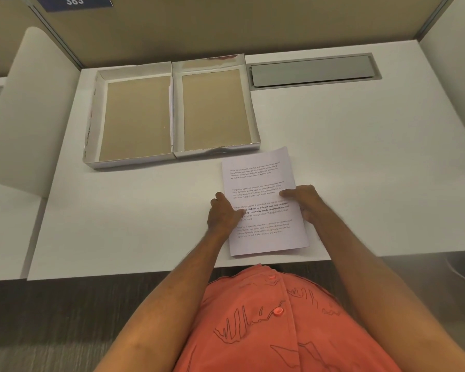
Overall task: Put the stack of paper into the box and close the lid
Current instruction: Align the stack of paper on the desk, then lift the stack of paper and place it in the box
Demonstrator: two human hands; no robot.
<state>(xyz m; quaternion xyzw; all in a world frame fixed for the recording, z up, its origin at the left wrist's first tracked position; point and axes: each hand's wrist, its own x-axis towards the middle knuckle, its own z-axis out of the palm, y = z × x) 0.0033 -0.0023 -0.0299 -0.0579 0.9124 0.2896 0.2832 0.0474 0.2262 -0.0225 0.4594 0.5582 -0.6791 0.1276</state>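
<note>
A stack of printed white paper (261,181) lies near the front edge of the white desk, slightly turned. My left hand (223,212) grips its left edge and my right hand (305,201) grips its right edge, thumbs on top of the sheets. Behind the paper two shallow white trays with brown cardboard floors stand side by side, both with nothing inside: one box half (255,122) on the right and the other box half (91,122) on the left. I cannot tell which is the box and which is the lid.
A grey cable-slot cover (312,71) is set into the desk at the back right. A beige partition (226,25) walls off the back and a white divider panel (30,108) stands on the left. The desk's front edge (145,272) is close to my body.
</note>
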